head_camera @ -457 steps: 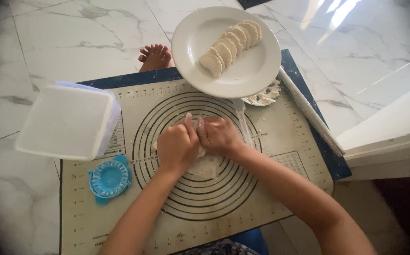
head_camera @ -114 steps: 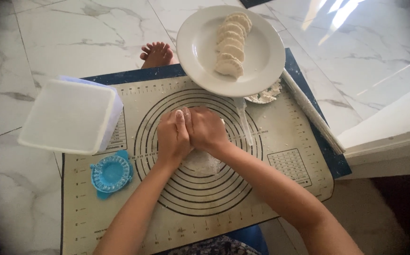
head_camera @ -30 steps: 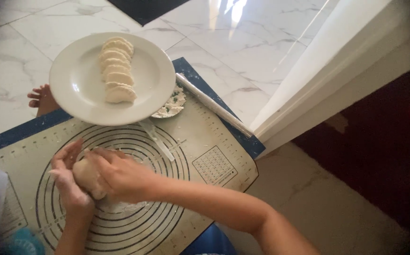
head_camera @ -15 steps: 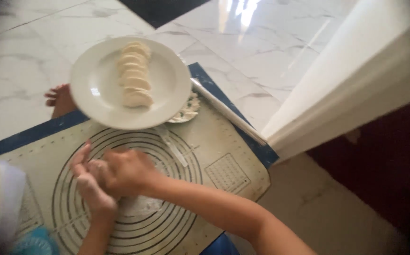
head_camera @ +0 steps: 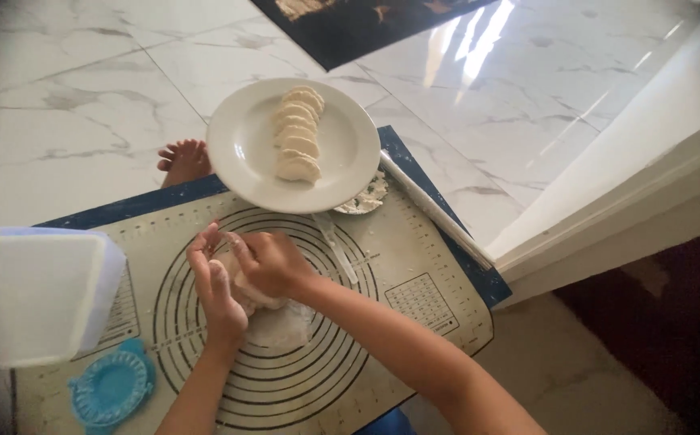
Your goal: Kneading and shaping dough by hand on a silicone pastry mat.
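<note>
Two hands meet over one soft lump of dough [head_camera: 247, 292] in the head view. It sits between them, at the middle of the ring marks on the baking mat [head_camera: 414, 266]. The left hand [head_camera: 215, 286] stands on its edge, pressed flat against the lump's left side. The right hand [head_camera: 271, 262] curls over the top and right side, fingers bent and squeezing. Both touch it, so neither is nearer. The dough is pale, floury and squashy, and a flatter bit spreads out under it on the mat.

Just beyond the hands sits a round white plate [head_camera: 245, 153] with a row of folded dumplings [head_camera: 297, 133]. A blue plastic dumpling press [head_camera: 111, 388] lies near the left arm. A white box [head_camera: 32, 294] stands to the left.
</note>
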